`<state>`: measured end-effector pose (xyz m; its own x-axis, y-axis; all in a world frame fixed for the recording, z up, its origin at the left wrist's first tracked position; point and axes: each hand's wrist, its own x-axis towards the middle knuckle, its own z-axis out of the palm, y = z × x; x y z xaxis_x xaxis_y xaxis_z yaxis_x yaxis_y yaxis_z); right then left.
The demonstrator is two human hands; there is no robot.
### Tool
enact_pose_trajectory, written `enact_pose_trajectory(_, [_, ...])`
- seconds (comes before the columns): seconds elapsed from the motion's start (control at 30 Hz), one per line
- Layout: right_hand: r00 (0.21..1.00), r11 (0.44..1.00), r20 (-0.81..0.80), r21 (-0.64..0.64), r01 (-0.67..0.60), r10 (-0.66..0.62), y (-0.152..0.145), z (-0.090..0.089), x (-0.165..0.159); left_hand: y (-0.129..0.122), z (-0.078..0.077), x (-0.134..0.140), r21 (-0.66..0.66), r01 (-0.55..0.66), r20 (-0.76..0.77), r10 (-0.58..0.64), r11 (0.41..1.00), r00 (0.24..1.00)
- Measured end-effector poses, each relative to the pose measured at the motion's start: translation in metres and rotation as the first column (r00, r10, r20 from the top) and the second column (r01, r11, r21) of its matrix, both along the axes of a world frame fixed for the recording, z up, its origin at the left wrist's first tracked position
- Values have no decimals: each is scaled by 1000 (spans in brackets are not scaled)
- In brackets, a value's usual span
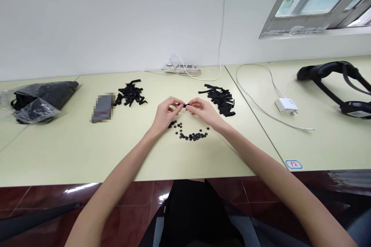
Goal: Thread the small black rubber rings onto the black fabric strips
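Both my hands meet over the middle of the table, pinching a small black strip (184,105) between them. Thumb and fingers of my left hand (168,112) grip its left end; my right hand (203,111) has the right end. Most of the strip is hidden by my fingertips. Just below my hands lie several small black rings (194,136), scattered in a loose curve. A pile of black fabric strips (131,93) sits beyond my left hand, and a second pile of black strips (222,99) is beside my right hand.
A black bundle in clear plastic (46,100) and a blurred grey object (103,108) lie to the left. A power strip (182,68) stands by the wall. Right of the table seam (252,112) are a white charger (286,105), its cable and a black headset (333,85).
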<state>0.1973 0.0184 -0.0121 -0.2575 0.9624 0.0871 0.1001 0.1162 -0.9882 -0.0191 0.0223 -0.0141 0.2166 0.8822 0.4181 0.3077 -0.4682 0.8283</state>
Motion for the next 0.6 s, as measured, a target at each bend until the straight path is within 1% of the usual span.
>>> enact_pose_trajectory(0.07, [999, 998, -46, -63, -15, 12, 0, 1, 0, 1, -2, 0, -23, 22, 28, -21, 999, 999])
enact_pose_trajectory(0.1, [998, 997, -62, -73, -14, 10, 1, 1, 0, 2, -3, 0, -42, 31, 54, -29, 999, 998])
enact_pose_trajectory(0.23, [999, 1000, -38, -16, 25, -25, 3, -1, 3, 5, -5, 0, -70, 27, 121, -18, 997, 993])
enact_pose_trajectory(0.33, [999, 999, 2, 12, 38, -38, 4, 0, 5, 5, -4, -2, -58, 0, 102, 6, 998, 995])
enact_pose_trajectory(0.5, [999, 999, 32, -6, 40, -40, 2, 2, 7, 3, -2, -2, -26, -14, 77, 16, 1000, 997])
enact_pose_trajectory(0.6, [1000, 998, -3, -56, -15, 15, 3, 3, 7, 3, -1, -2, -8, -19, 78, 20, 1000, 997])
